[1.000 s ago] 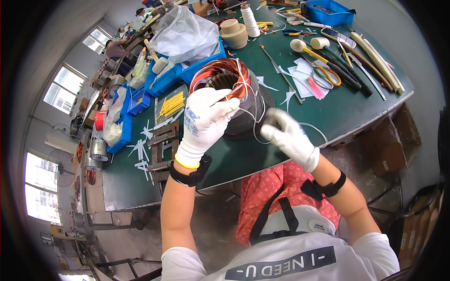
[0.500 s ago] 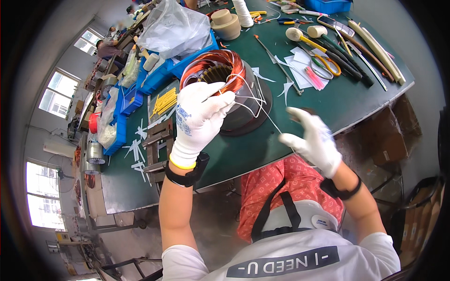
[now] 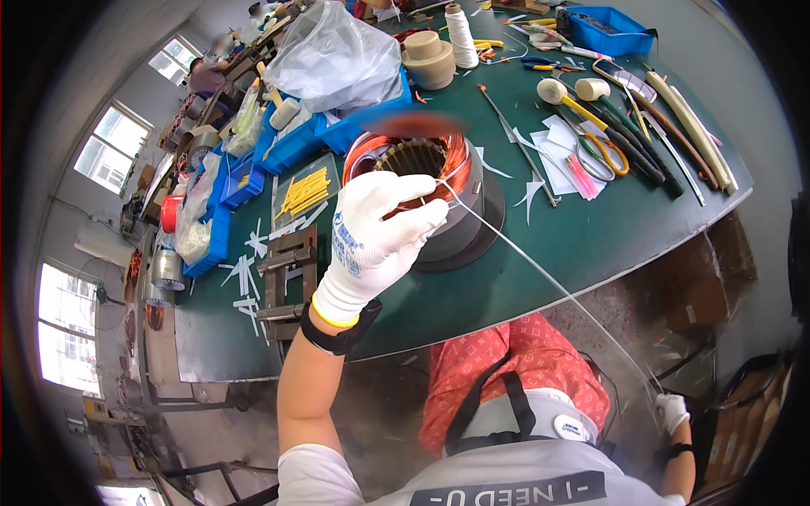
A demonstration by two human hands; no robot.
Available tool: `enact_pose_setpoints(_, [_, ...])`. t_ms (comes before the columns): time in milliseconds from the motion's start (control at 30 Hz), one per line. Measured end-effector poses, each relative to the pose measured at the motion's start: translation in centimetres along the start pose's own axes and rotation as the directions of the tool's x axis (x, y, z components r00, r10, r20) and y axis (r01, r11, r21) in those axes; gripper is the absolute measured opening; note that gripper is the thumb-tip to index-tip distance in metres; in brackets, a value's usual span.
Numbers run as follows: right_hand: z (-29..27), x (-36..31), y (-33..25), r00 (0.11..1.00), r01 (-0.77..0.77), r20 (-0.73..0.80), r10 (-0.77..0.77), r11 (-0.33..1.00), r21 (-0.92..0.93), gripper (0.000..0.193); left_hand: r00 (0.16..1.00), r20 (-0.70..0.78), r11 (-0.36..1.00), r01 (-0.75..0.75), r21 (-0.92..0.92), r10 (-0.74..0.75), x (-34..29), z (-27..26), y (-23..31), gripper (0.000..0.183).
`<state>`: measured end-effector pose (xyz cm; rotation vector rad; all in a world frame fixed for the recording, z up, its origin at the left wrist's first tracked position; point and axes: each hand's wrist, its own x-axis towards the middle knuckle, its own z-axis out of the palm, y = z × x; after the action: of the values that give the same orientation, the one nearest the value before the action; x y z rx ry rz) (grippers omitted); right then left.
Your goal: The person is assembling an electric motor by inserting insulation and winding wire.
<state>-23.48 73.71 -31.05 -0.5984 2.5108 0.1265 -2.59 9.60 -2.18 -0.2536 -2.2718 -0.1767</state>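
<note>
A motor stator (image 3: pixel 447 249) stands on the green bench with a ring of orange-red copper winding (image 3: pixel 456 160) at its top. My left hand (image 3: pixel 371 223), in a white knit glove, is closed on the near side of the winding, thumb and forefinger around its edge. From the winding beside those fingertips a white cord (image 3: pixel 540 274) runs taut over the bench edge to the lower right. At its far end my right hand (image 3: pixel 672 413), also gloved, is closed around the cord, low beside my body. A reddish blur covers the winding's far edge.
Left of the stator are a metal clamp frame (image 3: pixel 287 278), yellow sticks (image 3: pixel 304 190) and blue bins (image 3: pixel 287 148). Behind stand a beige stepped block (image 3: pixel 429 63) and a cord spool (image 3: pixel 461 38). Mallets (image 3: pixel 561 94), scissors (image 3: pixel 603 156) and rods lie to the right.
My right hand has swung from beside the stator far down to the right, drawing the loose cord loops out straight. My left hand stays at the winding.
</note>
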Motion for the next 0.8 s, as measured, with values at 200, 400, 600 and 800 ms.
enact_pose_setpoints(200, [-14.3, 0.7, -22.0, 0.719, 0.665, -0.414, -0.559, 0.726, 0.175, 0.023, 0.996, -0.049, 0.997, -0.066, 0.040, 0.068, 0.4, 0.2, 0.1, 0.031])
enact_pose_setpoints(400, [-27.0, -3.6, -44.4, 0.737, 0.525, -0.451, -0.504, 0.008, 0.851, 0.031, 0.997, 0.008, 0.997, -0.077, -0.003, 0.077, 0.1, -0.1, 0.0, 0.036])
enact_pose_setpoints(600, [-30.8, -3.8, -46.5, -0.057, 0.939, -0.822, -0.567, -0.310, 0.149, 0.020, 0.991, -0.013, 0.980, -0.132, 0.150, 0.135, 0.4, 0.1, -0.1, 0.029])
enact_pose_setpoints(800, [-29.2, -1.9, -46.1, 0.452, 0.363, -0.434, -0.779, -0.284, 0.887, 0.029, 0.989, 0.047, 0.982, -0.148, 0.118, 0.144, 0.8, -0.1, -0.2, 0.030])
